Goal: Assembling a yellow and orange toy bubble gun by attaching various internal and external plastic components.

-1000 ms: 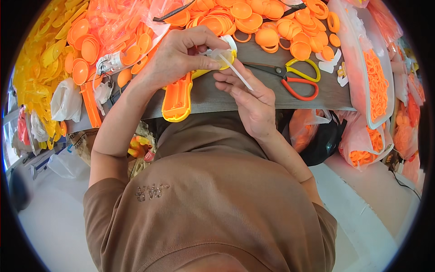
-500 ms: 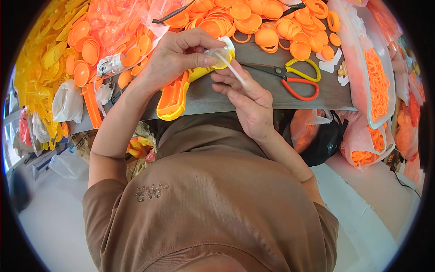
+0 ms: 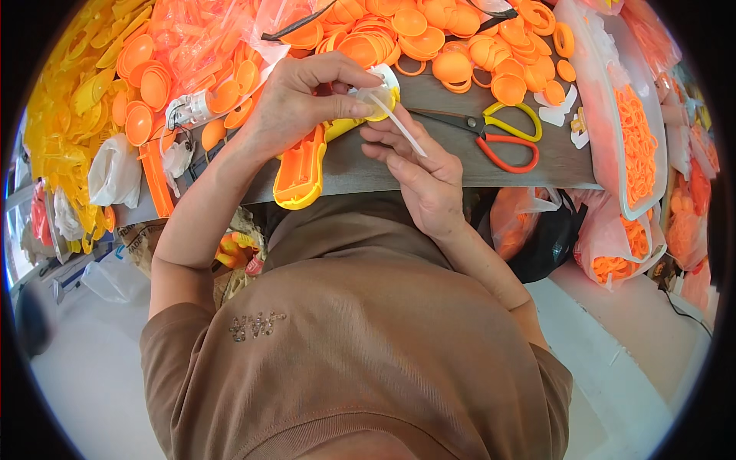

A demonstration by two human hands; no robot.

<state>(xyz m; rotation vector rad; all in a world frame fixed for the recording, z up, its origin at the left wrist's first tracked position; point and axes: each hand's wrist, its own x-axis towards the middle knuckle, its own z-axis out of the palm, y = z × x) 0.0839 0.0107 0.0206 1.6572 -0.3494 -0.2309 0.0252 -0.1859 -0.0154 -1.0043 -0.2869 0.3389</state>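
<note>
My left hand (image 3: 295, 96) is closed, thumb and fingertips pinching a small translucent round piece (image 3: 373, 97) at the yellow-and-white end of a plastic toy body. From that piece a thin white tube (image 3: 402, 129) slants down across my right hand. My right hand (image 3: 425, 172) has its fingers curled under the yellow end, supporting it from below. An open orange casing with a yellow edge (image 3: 299, 172) hangs from the body, beneath my left wrist. Just right of my hands lie scissors (image 3: 510, 147) with one yellow and one red handle.
Orange cups and rings (image 3: 491, 50) are heaped along the back. Yellow plastic parts (image 3: 73, 115) pile up at left. Near my left forearm lie a clear motor unit with wires (image 3: 188, 111) and a white bag (image 3: 115, 172). A translucent bin (image 3: 606, 100) at right holds small orange pieces.
The casing has swung slightly right and lower. The white tube's free end reaches a little further over my right hand. Both hands hold nearly the same place.
</note>
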